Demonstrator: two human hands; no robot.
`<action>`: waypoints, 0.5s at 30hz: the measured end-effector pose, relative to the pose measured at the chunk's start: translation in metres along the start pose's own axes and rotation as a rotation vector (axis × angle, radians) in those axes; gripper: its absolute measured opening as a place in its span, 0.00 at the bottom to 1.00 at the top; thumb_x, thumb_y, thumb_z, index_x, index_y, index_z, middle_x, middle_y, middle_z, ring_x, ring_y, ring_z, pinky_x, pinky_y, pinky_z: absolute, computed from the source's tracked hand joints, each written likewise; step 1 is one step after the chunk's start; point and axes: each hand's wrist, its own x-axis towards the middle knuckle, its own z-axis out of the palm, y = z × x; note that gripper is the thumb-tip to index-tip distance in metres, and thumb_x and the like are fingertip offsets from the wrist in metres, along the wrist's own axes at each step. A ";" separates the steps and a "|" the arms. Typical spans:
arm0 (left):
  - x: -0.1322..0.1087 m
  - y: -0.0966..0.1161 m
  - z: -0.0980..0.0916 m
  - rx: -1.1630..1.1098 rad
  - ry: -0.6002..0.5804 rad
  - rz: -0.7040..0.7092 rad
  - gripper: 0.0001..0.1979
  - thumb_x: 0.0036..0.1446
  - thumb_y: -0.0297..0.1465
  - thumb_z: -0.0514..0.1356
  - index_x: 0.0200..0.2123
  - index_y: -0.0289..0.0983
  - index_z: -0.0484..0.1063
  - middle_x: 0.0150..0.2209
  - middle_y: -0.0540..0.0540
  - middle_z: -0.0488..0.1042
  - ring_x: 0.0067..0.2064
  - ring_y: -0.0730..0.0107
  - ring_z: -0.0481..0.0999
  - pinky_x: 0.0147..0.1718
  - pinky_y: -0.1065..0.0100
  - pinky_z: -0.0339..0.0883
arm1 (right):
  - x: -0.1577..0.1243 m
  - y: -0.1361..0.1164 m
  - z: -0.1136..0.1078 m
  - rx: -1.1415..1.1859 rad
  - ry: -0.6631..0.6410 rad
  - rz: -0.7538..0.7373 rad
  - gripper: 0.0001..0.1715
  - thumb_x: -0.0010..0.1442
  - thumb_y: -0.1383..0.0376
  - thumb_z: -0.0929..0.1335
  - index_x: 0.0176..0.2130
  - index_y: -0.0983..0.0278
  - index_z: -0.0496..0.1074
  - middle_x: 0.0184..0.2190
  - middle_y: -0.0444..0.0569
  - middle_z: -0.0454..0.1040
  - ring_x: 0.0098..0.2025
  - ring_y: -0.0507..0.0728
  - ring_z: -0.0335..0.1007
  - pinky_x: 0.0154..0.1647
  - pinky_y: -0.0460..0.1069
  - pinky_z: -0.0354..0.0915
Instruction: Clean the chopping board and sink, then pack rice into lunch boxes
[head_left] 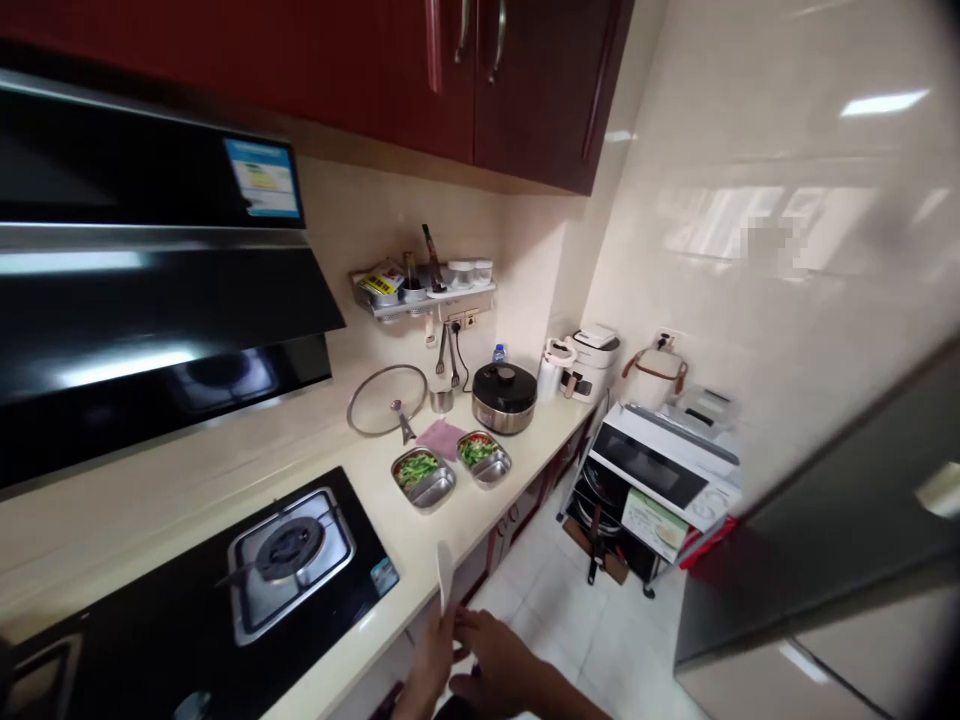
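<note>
Low in the view, in front of the counter edge, my left hand is closed round the lower end of a white flat-bladed paddle, which points upward. My right hand is right beside it with curled fingers near the paddle's lower end; what they hold, if anything, is hidden. Farther along the counter are two divided metal trays. The left tray and the right tray each have chopped green vegetables in one compartment, with red bits in the right one. Their front compartments look bare.
A black gas hob lies left under the range hood. Behind the trays are a pink cloth, a glass lid and a black-lidded cooker. A rack with a microwave oven stands at right.
</note>
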 end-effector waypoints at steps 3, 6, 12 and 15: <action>0.069 0.010 0.003 -0.088 0.145 -0.058 0.44 0.39 0.77 0.49 0.29 0.40 0.69 0.25 0.45 0.72 0.29 0.59 0.73 0.33 0.57 0.72 | 0.074 0.075 -0.080 -0.120 0.001 -0.020 0.24 0.61 0.61 0.69 0.57 0.60 0.74 0.53 0.55 0.79 0.54 0.64 0.75 0.60 0.58 0.68; 0.129 0.026 0.028 0.027 0.212 0.013 0.44 0.40 0.78 0.44 0.24 0.42 0.66 0.20 0.49 0.66 0.26 0.61 0.68 0.33 0.58 0.68 | 0.154 0.140 -0.186 -0.379 0.069 0.155 0.25 0.66 0.65 0.65 0.60 0.69 0.71 0.56 0.64 0.75 0.59 0.67 0.70 0.64 0.60 0.63; 0.224 0.106 0.106 -0.028 0.187 0.051 0.43 0.45 0.76 0.42 0.25 0.41 0.67 0.22 0.49 0.64 0.26 0.64 0.65 0.31 0.62 0.63 | 0.332 0.196 -0.357 -0.746 0.126 0.160 0.31 0.70 0.61 0.65 0.67 0.68 0.64 0.64 0.68 0.64 0.64 0.69 0.63 0.64 0.58 0.61; 0.262 0.138 0.136 -0.068 0.210 0.087 0.43 0.46 0.76 0.44 0.25 0.41 0.68 0.24 0.48 0.66 0.27 0.65 0.65 0.30 0.63 0.63 | 0.410 0.207 -0.392 -0.849 0.110 0.142 0.29 0.71 0.55 0.64 0.66 0.63 0.67 0.65 0.66 0.62 0.61 0.70 0.65 0.57 0.58 0.65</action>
